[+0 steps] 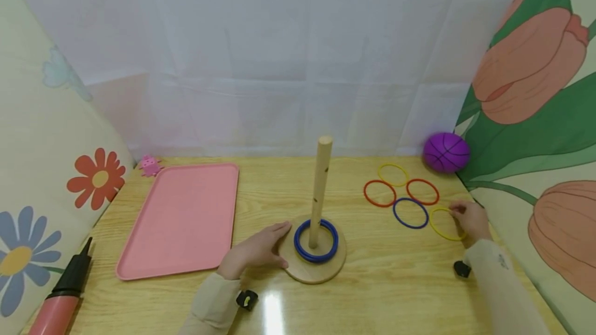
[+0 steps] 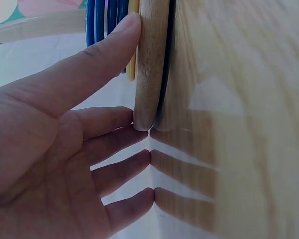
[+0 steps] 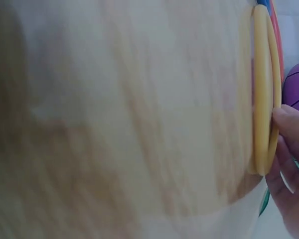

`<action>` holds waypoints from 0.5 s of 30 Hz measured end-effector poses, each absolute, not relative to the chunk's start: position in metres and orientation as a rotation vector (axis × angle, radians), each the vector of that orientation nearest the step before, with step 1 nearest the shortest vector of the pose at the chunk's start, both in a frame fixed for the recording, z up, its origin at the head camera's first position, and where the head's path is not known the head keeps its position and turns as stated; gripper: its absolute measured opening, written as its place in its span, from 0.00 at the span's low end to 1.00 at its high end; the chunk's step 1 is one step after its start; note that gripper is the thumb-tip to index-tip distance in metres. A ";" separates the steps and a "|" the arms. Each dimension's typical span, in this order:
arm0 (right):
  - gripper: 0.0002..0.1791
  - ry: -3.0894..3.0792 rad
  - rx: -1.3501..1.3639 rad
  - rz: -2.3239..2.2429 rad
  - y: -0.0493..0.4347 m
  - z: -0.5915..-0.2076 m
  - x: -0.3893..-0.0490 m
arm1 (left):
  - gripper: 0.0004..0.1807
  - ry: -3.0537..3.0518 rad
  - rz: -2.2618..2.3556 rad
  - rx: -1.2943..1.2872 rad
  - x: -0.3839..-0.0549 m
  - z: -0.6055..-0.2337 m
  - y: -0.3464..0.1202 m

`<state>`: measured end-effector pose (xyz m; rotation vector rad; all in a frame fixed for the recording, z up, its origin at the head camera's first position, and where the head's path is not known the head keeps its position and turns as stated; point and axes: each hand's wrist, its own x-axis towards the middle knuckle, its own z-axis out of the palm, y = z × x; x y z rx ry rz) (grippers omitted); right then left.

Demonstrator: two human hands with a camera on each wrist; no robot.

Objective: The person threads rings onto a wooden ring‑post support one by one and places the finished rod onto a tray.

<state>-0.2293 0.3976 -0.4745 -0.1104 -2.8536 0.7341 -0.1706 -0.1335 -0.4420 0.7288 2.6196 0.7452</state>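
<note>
A round wooden base (image 1: 304,273) with an upright wooden peg (image 1: 319,190) stands on the table. Several blue rings (image 1: 316,259) are stacked around the peg, with a yellow ring (image 2: 131,64) lowest. My left hand (image 1: 256,249) rests at the base's left edge. In the left wrist view its thumb lies against the base's upper side, and the fingers are spread along the rim and tabletop. Far to the right, my right hand (image 1: 471,219) pinches the right side of a yellow ring (image 1: 440,231) between thumb and fingers; the ring lies low over the table.
Beyond the right hand lie a blue ring (image 1: 411,227), two red rings (image 1: 379,206) (image 1: 422,203) and another yellow ring (image 1: 393,165). A purple ball (image 1: 446,153) sits in the back corner. At left are a pink tray (image 1: 186,221), a pink spiky toy (image 1: 150,165) and a pump (image 1: 65,288).
</note>
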 end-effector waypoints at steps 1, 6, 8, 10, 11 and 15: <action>0.08 -2.857 -0.117 0.727 0.398 -0.474 -0.229 | 0.50 2.620 0.745 0.732 -0.170 -0.442 -0.133; 0.08 -2.893 -0.130 0.693 0.398 -0.470 -0.225 | 0.50 2.620 0.748 0.727 -0.170 -0.442 -0.133; 0.09 -2.903 -0.131 0.697 0.398 -0.467 -0.223 | 0.50 2.618 0.750 0.714 -0.170 -0.442 -0.133; 0.09 -2.901 -0.123 0.713 0.398 -0.464 -0.220 | 0.50 2.616 0.751 0.707 -0.169 -0.442 -0.133; 0.09 -2.895 -0.121 0.731 0.397 -0.463 -0.219 | 0.50 2.616 0.753 0.699 -0.169 -0.442 -0.133; 0.10 -2.853 -0.126 0.798 0.394 -0.457 -0.213 | 0.50 2.615 0.755 0.679 -0.170 -0.443 -0.133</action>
